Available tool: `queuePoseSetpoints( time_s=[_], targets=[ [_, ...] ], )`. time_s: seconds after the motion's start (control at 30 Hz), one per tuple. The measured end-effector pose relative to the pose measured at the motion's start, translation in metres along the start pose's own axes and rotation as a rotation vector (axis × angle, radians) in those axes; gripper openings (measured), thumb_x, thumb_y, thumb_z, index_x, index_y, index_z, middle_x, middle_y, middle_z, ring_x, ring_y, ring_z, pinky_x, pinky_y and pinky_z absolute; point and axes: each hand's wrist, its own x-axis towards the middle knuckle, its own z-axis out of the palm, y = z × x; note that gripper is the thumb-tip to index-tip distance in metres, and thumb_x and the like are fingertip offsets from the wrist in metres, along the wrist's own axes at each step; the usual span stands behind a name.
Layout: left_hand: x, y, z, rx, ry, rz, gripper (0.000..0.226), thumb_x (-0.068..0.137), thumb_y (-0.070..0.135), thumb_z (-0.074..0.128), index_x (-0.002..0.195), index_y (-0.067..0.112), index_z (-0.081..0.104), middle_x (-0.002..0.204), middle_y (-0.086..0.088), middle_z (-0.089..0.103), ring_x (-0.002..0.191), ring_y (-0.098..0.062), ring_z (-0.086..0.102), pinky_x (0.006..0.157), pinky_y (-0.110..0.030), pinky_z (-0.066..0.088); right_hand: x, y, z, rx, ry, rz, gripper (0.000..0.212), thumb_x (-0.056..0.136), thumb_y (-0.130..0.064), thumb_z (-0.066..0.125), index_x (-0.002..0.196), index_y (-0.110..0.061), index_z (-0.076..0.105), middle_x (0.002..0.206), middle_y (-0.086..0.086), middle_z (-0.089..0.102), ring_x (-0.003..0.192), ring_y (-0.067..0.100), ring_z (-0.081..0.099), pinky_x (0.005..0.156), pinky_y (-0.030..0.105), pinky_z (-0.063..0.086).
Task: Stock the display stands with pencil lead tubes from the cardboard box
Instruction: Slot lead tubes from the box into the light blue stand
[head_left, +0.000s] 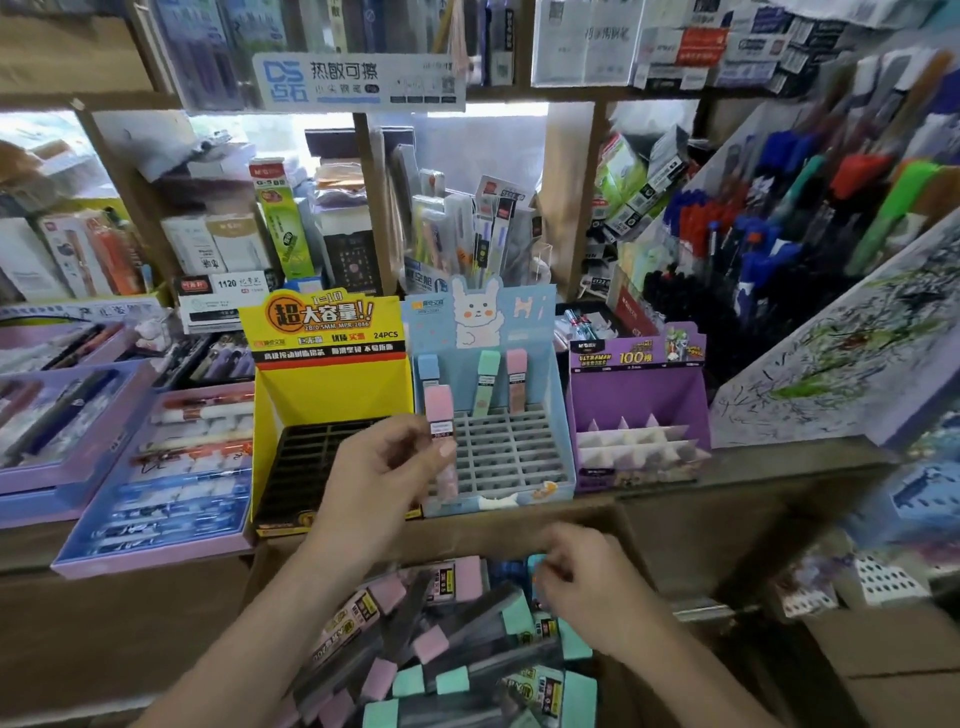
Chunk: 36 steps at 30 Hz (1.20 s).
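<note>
- Heaped pencil lead tubes (441, 654), capped in pink and green, fill the cardboard box (654, 540) just below and in front of the blue display stand (550, 395).
- Right hand (587, 582) is down in that heap, its fingers bent at a blue-capped tube (537, 566). Blur hides whether they grip it.
- Left hand (384, 478) pinches a pink-capped tube (440, 415), held upright over the stand's front left slots.
- Three tubes (487, 384) stand in the stand's back row.
- Yellow stand (332, 384) sits against its left side, and a purple stand (639, 395) just beside its right.
</note>
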Motion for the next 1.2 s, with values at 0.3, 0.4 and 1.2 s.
queuePoseSetpoints(
  time_s=[0.3, 0.4, 1.2],
  targets=[
    [0.070, 0.007, 0.058, 0.145, -0.055, 0.002, 0.009, 0.097, 0.010, 0.068, 0.094, 0.017, 0.072, 0.078, 0.012, 0.079, 0.076, -0.003, 0.076, 0.070, -0.022, 0.062, 0.018, 0.026, 0.003, -0.076, -0.142, 0.143, 0.030, 0.100, -0.029, 0.062, 0.129, -0.028, 0.058, 0.126, 0.000, 0.060, 0.091, 0.012, 0.063, 0.078, 0.028, 0.055],
    [0.080, 0.010, 0.074, 0.190, -0.008, 0.014, 0.013, 0.095, 0.013, 0.071, 0.101, 0.023, 0.068, 0.081, 0.010, 0.077, 0.080, -0.005, 0.074, 0.073, -0.022, 0.060, 0.015, 0.028, 0.003, -0.073, -0.129, 0.128, 0.029, 0.101, -0.029, 0.060, 0.130, -0.029, 0.057, 0.121, 0.002, 0.063, 0.090, 0.011, 0.067, 0.079, 0.031, 0.059],
    [0.105, 0.010, 0.097, 0.835, -0.001, 0.146, 0.014, 0.096, 0.025, 0.069, 0.102, 0.015, 0.063, 0.092, -0.008, 0.076, 0.089, -0.031, 0.070, 0.078, -0.048, 0.058, 0.012, 0.032, 0.001, -0.065, -0.139, 0.070, 0.030, 0.102, -0.032, 0.057, 0.132, -0.030, 0.054, 0.131, -0.002, 0.054, 0.099, 0.011, 0.061, 0.084, 0.029, 0.054]
  ],
)
